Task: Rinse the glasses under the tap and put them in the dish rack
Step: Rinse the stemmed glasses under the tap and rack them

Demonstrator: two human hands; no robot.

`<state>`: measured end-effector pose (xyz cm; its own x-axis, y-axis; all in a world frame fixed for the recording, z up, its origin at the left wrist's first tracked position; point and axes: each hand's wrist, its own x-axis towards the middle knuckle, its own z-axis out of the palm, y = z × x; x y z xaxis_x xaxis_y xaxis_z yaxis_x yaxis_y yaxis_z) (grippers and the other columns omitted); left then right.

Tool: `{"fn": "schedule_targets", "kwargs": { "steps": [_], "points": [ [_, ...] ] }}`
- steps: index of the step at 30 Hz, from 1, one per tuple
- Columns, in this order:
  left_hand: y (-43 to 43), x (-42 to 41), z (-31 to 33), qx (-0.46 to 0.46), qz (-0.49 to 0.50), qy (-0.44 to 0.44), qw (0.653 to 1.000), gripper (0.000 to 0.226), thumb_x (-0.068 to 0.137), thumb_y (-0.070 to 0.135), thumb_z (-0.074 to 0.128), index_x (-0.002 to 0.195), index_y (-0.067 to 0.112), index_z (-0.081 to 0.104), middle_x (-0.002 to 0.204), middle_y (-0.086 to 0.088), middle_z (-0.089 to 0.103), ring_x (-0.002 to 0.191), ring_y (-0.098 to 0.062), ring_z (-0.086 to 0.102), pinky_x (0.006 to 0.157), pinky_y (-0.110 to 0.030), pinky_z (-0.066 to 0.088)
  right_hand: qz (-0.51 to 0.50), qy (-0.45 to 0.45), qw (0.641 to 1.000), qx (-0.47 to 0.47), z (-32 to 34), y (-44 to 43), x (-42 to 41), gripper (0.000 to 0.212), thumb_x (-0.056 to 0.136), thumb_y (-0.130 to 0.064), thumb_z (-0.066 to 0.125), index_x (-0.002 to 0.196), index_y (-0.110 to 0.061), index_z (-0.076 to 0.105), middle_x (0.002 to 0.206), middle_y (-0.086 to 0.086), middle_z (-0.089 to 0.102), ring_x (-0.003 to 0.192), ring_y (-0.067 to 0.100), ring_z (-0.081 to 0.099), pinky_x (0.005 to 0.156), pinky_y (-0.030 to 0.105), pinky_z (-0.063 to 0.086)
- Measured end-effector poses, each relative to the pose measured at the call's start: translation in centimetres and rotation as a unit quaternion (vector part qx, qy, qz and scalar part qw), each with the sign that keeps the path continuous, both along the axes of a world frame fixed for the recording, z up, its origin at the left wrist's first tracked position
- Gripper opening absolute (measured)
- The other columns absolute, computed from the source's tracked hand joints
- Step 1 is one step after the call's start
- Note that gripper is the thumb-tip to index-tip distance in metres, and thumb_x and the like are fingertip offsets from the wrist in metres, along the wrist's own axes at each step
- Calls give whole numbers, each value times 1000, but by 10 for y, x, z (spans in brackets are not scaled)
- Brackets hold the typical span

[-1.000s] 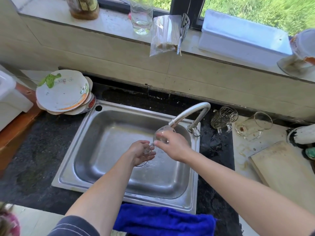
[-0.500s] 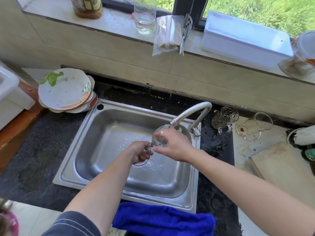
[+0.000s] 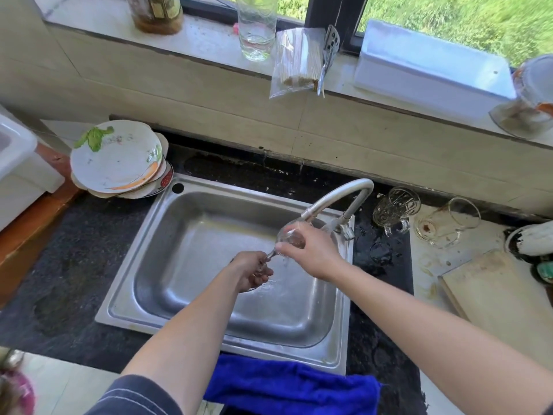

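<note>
Glass (image 3: 288,235) unmoved under tap (image 3: 338,195): my left hand (image 3: 251,272) pinches stem, right hand (image 3: 317,253), at two o'clock, grips bowl; rinsing continues.

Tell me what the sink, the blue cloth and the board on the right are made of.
Sink: likely stainless steel, brushed; grey metal with soft reflections.
Blue cloth: plush fabric, perhaps microfibre; fuzzy, rumpled surface.
Board: probably pale wood, matte, stained.

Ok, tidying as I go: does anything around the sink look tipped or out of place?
Yes. The left mug and right mug lie on their sides beside the sink; the right one holds brown dregs. A leaf sits on the top plate, and a bag overhangs the sill.
</note>
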<state>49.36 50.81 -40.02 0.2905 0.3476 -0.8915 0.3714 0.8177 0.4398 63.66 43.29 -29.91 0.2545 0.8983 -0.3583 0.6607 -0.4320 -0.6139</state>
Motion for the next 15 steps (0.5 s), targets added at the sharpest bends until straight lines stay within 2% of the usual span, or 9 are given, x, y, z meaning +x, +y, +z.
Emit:
{"fn": "schedule_targets", "kwargs": {
  "steps": [2,3,5,7,8,9,11,13,15],
  "points": [
    [1,-1,2,-1,28,-16,999,14,96,13,44,85,8,52,65,-15,53,40,-16,42,35,-15,28,39,31,999,1,-1,-1,-5,20,85,-47,67,87,-27,71,82,-12,67,76,8,61,73,34,50],
    [3,-4,2,6,41,-22,999,12,96,12,44,88,8,52,65,-14,52,43,-18,43,36,-16,30,51,45,998,-18,-2,-3,-3,24,84,-45,69,76,-23,71,67,-11,64,64,8,56,66,33,46],
    [6,-8,6,27,76,-28,996,12,96,7,43,86,11,47,66,-12,48,48,-19,41,38,-16,29,-23,72,997,-32,-10,-6,9,27,84,-41,72,69,-18,70,57,-9,60,57,10,53,61,34,44],
    [10,-7,11,76,103,-12,992,17,93,3,42,80,14,43,66,-9,41,48,-16,34,39,-16,25,-188,124,974,0,-18,-3,19,20,86,-38,69,86,-18,68,71,-6,67,70,15,65,72,42,53],
    [11,-4,15,112,105,4,988,16,90,2,45,79,14,42,66,-8,38,48,-16,32,39,-18,25,-250,130,959,14,-23,-1,19,26,86,-40,67,101,-18,64,83,-3,69,81,17,67,80,45,54],
    [10,0,22,151,99,19,983,16,86,4,49,78,14,41,66,-7,38,49,-17,32,40,-20,26,-265,98,959,19,-26,1,16,36,87,-42,65,114,-19,58,95,-2,68,92,19,65,86,45,52],
    [8,8,38,236,72,47,968,18,79,13,57,77,16,39,69,-4,39,56,-20,36,48,-29,31,-171,-38,984,17,-35,3,6,43,92,-46,55,127,-22,51,119,1,59,112,22,54,93,41,46],
    [5,11,54,312,35,78,946,17,78,19,57,81,16,41,73,1,40,67,-21,39,58,-33,32,-38,-152,988,11,-39,-1,-4,48,97,-52,41,137,-27,47,140,2,46,129,25,39,97,40,39],
    [5,8,68,372,10,105,922,12,83,18,53,86,14,42,75,4,41,70,-18,39,61,-34,32,12,-169,986,9,-43,-3,-1,56,96,-60,31,143,-32,42,143,0,44,132,25,37,98,41,38]
  ]
}}
